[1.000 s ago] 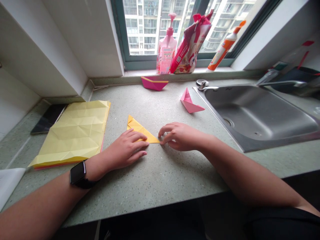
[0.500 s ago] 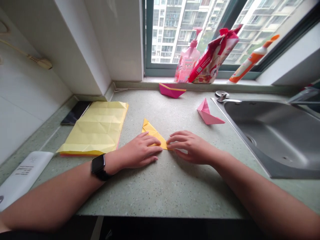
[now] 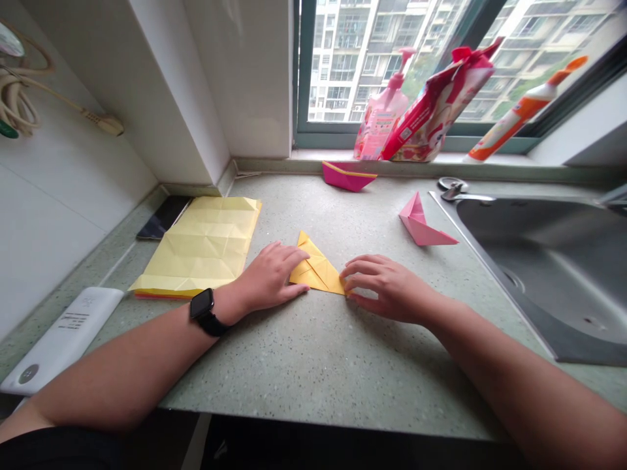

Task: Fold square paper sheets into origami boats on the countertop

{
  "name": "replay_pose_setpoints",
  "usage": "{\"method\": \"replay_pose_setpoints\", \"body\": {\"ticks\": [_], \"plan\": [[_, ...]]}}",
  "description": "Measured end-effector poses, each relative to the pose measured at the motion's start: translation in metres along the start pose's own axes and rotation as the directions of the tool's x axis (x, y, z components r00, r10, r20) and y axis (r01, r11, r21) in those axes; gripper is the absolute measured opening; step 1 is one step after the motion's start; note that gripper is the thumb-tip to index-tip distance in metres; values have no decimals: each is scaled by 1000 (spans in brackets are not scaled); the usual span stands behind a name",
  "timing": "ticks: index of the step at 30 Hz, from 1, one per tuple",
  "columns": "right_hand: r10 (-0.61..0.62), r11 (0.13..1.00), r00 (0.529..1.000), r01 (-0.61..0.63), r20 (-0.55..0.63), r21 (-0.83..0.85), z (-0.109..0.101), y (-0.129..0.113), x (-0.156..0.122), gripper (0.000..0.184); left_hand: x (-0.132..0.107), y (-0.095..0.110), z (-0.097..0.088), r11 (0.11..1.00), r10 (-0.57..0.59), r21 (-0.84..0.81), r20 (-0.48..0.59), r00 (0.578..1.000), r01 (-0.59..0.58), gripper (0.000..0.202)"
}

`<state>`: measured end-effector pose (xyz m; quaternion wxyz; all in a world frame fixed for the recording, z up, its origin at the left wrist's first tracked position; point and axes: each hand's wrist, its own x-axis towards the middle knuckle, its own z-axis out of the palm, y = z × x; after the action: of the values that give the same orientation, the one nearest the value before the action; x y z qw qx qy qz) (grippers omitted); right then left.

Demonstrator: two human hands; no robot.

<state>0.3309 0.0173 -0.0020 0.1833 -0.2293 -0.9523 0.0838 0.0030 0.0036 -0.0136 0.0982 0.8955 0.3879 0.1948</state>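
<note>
A yellow folded paper triangle (image 3: 317, 268) lies flat on the speckled green counter (image 3: 313, 365). My left hand (image 3: 268, 276), with a black watch on the wrist, rests flat on the triangle's left part, fingers stretched out. My right hand (image 3: 386, 287) sits at the triangle's right corner, its fingertips curled and pressing on that tip.
A stack of creased yellow sheets (image 3: 200, 245) lies left, with a dark phone (image 3: 164, 217) behind it and a white device (image 3: 63, 339) at the near left. Two pink paper boats (image 3: 347, 176) (image 3: 422, 225) sit farther back. A steel sink (image 3: 548, 261) fills the right. Bottles and a pouch (image 3: 435, 108) stand on the sill.
My left hand slid back to the left, uncovering more of the yellow triangle. The right hand stays at the right tip. The camera view shifted left and down.
</note>
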Motion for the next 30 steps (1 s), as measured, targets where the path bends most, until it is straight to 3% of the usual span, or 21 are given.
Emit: {"method": "replay_pose_setpoints", "body": {"ticks": [5, 10, 18, 24, 27, 30], "plan": [[26, 1000, 999, -25, 38, -12, -1, 0, 1, 15, 4, 1, -4, 999, 41, -19, 41, 998, -40, 27], [31, 1000, 997, -31, 67, 2, -1, -2, 1, 23, 6, 5, -8, 997, 60, -49, 12, 998, -59, 22], [55, 998, 998, -54, 7, -30, 1, -2, 0, 24, 5, 6, -6, 992, 68, -100, -144, 987, -83, 24], [117, 992, 983, -109, -141, 61, -2, -7, 3, 26, 6, 2, -4, 977, 32, -193, -275, 961, -88, 21], [286, 946, 935, -241, -208, 218, -5, -7, 3, 33, 6, 1, -4, 971, 45, -208, -333, 942, -120, 19], [570, 745, 814, -455, -110, 488, -9, -5, 5, 40, 6, 3, -7, 977, 54, -160, -453, 890, -141, 15]]}}
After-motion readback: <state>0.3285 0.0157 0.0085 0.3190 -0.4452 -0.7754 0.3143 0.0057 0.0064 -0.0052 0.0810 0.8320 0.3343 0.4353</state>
